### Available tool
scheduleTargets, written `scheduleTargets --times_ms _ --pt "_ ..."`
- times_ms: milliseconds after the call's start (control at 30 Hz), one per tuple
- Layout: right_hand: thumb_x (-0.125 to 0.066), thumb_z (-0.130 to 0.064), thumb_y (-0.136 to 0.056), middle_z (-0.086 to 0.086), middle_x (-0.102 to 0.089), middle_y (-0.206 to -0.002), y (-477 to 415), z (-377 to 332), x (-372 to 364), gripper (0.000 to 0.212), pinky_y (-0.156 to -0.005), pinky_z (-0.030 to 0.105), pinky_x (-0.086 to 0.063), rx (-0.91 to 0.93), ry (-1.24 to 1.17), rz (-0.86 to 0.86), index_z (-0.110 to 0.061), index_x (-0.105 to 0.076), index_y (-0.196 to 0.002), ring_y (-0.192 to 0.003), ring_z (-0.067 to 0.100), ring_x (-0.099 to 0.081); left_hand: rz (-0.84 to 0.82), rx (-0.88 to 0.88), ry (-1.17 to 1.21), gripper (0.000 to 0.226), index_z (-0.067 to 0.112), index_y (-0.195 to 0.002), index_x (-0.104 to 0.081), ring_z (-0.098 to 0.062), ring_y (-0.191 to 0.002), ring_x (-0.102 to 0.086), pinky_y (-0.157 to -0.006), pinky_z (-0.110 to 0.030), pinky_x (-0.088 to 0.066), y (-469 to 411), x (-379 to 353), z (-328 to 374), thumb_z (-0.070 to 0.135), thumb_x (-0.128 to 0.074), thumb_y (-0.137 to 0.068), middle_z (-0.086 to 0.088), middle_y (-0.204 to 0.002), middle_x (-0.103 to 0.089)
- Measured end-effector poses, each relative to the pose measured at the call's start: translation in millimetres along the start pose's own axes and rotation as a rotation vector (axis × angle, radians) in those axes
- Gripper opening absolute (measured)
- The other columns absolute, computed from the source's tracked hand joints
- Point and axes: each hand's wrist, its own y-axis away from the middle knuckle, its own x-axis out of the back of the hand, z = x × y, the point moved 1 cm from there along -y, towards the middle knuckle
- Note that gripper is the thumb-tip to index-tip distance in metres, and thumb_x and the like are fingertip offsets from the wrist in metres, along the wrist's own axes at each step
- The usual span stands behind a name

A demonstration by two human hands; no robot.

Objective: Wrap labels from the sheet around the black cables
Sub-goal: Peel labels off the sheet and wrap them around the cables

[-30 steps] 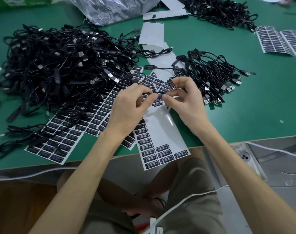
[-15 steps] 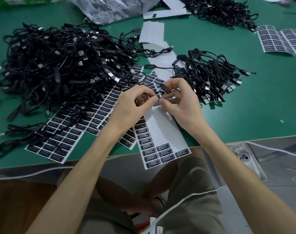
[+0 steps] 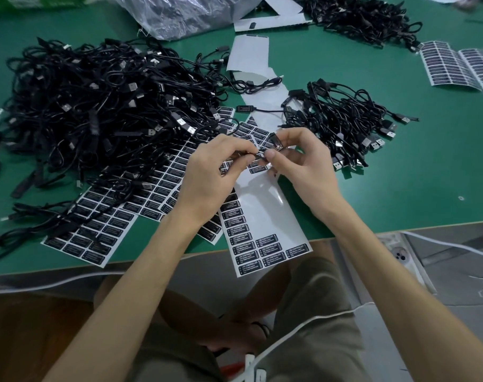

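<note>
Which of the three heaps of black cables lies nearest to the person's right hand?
The small heap just beyond the right hand; the big heap lies to the left, the third heap at the far edge of the table.

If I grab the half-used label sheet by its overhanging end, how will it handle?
Probably floppy: the label sheet is thin, and a spent sheet farther back buckles. Likely slippery where its peeled backing shines. Probably light; one end overhangs the table.

label sheet (image 3: pixel 265 216) | black stickers | headed "LED CONTROLLER" | smaller lines unreadable
</note>
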Motion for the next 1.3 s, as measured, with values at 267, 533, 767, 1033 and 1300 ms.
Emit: scheduleTargets --times_ms 267,533,767,1033,1300 --pt "-0.073 0.005 -0.090 0.025 -0.059 -0.108 1 -4 3 0.033 -0.078 0.029 -0.058 -0.012 -0.098 0.008 -0.007 -0.053 -0.114 -0.086 0.016 -0.068 0.191 -0.293 -0.343 0.012 0.011 -0.105 -0.078 -0.019 -0.097 -0.069 -0.092 -0.035 -0.039 5 1 15 0.018 -0.068 -0.102 0.003 -0.105 -0.075" --pt "-0.073 0.004 -0.090 0.031 -0.061 -0.109 3 -6 3 0.034 -0.079 0.030 -0.060 0.009 -0.075 0.034 -0.004 -0.053 -0.115 -0.087 0.017 -0.067 0.192 -0.302 -0.467 0.016 0.013 -0.109 -0.078 -0.021 -0.096 -0.065 -0.096 -0.036 -0.036 4 -1 15 0.024 -0.067 -0.103 0.003 -0.105 -0.073" --pt "-0.075 0.003 -0.089 0.028 -0.062 -0.114 4 -5 1 0.035 -0.087 0.051 -0.060 0.027 0.031 0.027 -0.008 -0.055 -0.115 -0.090 0.016 -0.069 -0.009 -0.136 -0.398 0.023 0.019 -0.109 -0.073 -0.016 -0.092 -0.061 -0.094 -0.038 -0.028 3 -5 8 0.035 -0.058 -0.105 0.010 -0.100 -0.071" --pt "-0.066 -0.006 -0.098 0.012 -0.068 -0.102 3 1 1 0.015 -0.082 0.041 -0.056 0.078 0.133 0.110 -0.003 -0.064 -0.113 -0.093 0.030 -0.069 -0.085 0.083 -0.179 0.014 0.010 -0.109 -0.070 -0.021 -0.087 -0.065 -0.091 -0.043 -0.047 1 -5 0 0.014 -0.057 -0.104 0.006 -0.100 -0.065" --pt "-0.060 -0.005 -0.102 0.010 -0.069 -0.094 4 -1 1 0.012 -0.073 0.020 -0.050 0.101 0.195 0.087 -0.007 -0.069 -0.109 -0.077 0.009 -0.066 -0.181 0.304 0.075 0.019 0.015 -0.108 -0.070 0.005 -0.078 -0.064 -0.069 -0.009 -0.051 -2 -5 -3 0.001 -0.060 -0.100 0.008 -0.095 -0.067"
